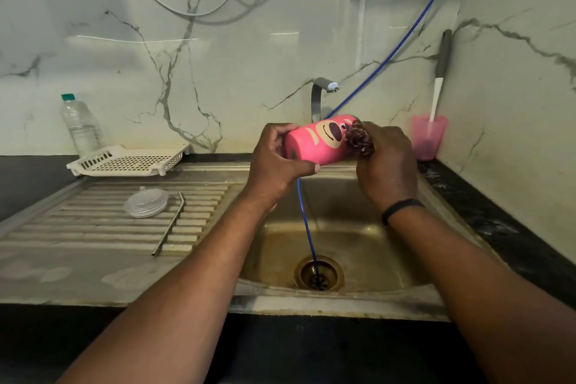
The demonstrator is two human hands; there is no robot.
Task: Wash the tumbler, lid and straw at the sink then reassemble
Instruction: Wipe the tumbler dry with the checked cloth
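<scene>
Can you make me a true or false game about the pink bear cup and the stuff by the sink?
1. The pink tumbler is held on its side above the sink. True.
2. The right hand holds a scrubber against the tumbler. True.
3. The metal straw is inside the tumbler. False: it lies on the draining board.
4. The clear lid sits beside the straw. True.
5. The left hand is empty. False: it grips the tumbler.
6. Water pours from the tap. False: no stream shows.
</scene>
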